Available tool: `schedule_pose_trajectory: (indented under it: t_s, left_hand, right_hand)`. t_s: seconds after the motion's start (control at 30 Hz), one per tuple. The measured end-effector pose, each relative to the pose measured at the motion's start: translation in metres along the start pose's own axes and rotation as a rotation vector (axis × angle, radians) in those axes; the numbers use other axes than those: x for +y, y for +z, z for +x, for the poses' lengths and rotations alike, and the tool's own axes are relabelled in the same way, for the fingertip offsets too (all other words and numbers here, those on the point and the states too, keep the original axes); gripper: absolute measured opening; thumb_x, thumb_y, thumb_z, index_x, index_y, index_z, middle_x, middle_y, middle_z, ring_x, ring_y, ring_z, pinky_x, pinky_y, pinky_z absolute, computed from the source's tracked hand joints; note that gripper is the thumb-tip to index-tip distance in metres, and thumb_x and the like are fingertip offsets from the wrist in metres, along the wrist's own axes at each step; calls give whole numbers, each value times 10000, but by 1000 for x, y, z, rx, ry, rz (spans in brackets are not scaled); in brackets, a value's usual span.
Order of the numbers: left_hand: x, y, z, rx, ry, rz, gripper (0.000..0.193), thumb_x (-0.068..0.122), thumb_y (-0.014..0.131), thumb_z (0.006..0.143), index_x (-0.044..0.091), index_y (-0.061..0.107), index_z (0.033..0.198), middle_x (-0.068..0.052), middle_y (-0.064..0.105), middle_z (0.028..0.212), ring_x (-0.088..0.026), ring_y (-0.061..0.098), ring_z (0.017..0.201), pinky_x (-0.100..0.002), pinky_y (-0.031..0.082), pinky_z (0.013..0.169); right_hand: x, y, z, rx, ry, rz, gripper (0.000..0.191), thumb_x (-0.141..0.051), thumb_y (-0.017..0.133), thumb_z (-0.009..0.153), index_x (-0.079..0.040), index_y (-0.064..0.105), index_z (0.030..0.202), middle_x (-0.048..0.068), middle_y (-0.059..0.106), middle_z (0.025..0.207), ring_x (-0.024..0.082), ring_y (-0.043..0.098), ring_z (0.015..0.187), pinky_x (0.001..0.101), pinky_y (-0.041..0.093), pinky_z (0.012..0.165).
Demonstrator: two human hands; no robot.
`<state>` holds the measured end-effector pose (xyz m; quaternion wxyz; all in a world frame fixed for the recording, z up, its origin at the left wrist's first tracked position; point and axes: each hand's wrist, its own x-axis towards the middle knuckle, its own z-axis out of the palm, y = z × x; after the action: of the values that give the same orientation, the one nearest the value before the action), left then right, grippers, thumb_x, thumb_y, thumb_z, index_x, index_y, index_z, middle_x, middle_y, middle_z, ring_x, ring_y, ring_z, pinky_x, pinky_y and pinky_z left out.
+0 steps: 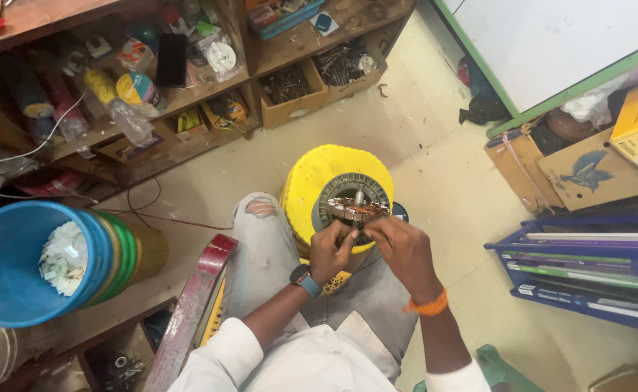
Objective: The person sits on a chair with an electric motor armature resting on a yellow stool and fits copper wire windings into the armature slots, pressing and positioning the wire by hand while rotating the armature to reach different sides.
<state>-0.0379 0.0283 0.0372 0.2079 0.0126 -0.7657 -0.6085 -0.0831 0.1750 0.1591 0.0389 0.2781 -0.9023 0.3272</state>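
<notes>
Both hands meet at the stator's (354,205) six o'clock edge: the left hand (331,250) pinches something small I can't make out, the right hand (397,243) curls onto the windings. The stator lies flat on the yellow stool (311,181), shaft pointing up, straight ahead at twelve.

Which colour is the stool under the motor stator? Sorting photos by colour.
Yellow stool, clearest in the head view.

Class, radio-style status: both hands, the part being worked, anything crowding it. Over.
Left hand and right hand both at the round copper-wound stator. Stator sits on yellow stool. Nothing lying across it.
</notes>
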Motion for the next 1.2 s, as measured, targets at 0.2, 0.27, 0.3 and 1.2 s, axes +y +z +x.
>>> schedule_pose_trajectory:
  t_s: [0.2,0.27,0.3,1.2]
  left_hand:
    - [12,16,4,154,-246,-169,170,73,729,916,15,604,816,-42,622,617,-56,515,527,-287,413,490]
    - [14,18,6,173,-267,-174,185,71,730,911,16,591,803,-36,617,621,-51,509,537,-285,413,496]
    - [14,18,6,180,-267,-170,186,72,730,910,16,588,802,-34,618,627,-52,508,541,-284,413,499]
    - [23,-29,66,-272,468,388,391,170,832,814,176,730,1191,50,712,1206,-222,583,929,-350,462,859]
  right_hand:
    - [14,21,38,32,-2,-13,67,-143,736,913,-79,726,928,79,711,833,253,696,720,355,534,616]
    - [17,22,43,-11,30,-19,66,-142,729,910,-77,724,923,76,712,829,251,697,714,357,531,613]
    - [18,23,44,-14,18,-14,66,-141,729,907,-77,724,920,76,713,829,252,697,718,357,531,616]
    - [44,-2,13,87,279,143,112,-88,784,862,-24,772,954,89,703,727,106,469,499,301,384,470]
